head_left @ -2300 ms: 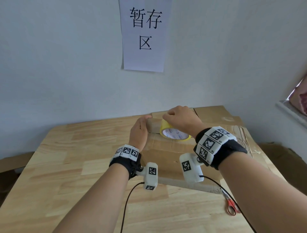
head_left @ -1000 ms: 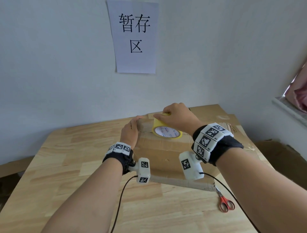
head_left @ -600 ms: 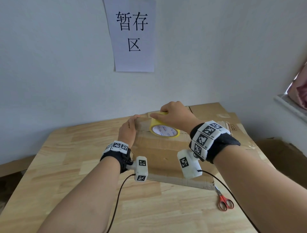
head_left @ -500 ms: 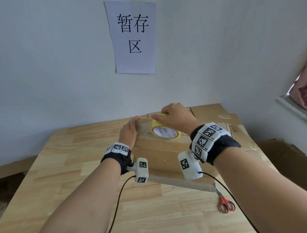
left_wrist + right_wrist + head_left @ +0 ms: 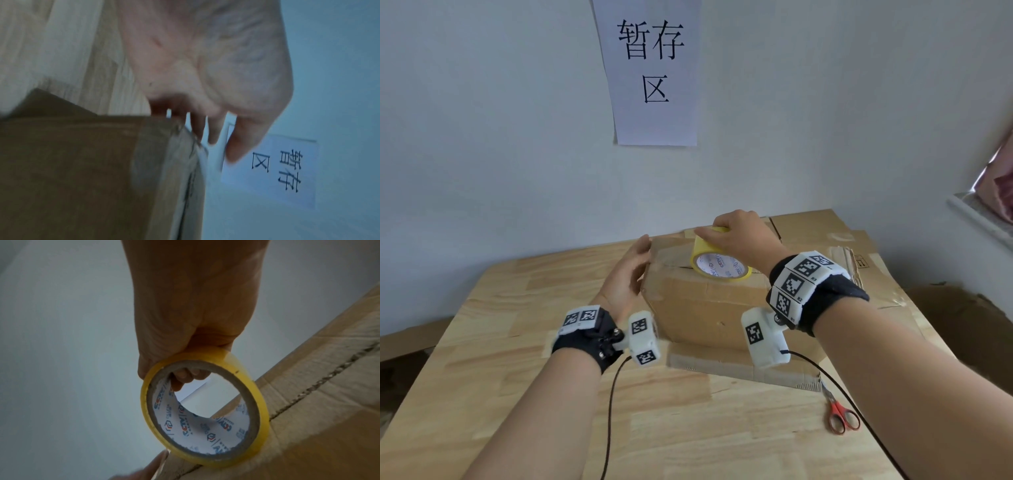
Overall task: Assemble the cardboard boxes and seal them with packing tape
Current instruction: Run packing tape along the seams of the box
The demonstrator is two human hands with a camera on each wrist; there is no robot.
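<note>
A brown cardboard box (image 5: 705,308) stands on the wooden table (image 5: 517,342), its top flaps closed. My right hand (image 5: 726,229) grips a yellow tape roll (image 5: 717,269) set on edge over the top seam. A clear strip of tape runs from the roll to the box's left edge and down its side (image 5: 154,162). My left hand (image 5: 633,263) lies with straight fingers against the box's left face near the top corner. In the right wrist view, fingers hook through the roll's (image 5: 257,410) core above the box (image 5: 318,402).
Red-handled scissors (image 5: 840,414) lie on the table at the front right. Flattened cardboard sheets (image 5: 825,233) spread under and behind the box to the right. A paper sign (image 5: 654,68) hangs on the wall behind. More cardboard (image 5: 962,325) sits off the table's right edge.
My left hand has come off the box's top left corner and turned to lie flat against the left side. The right hand still holds the roll at about the same spot.
</note>
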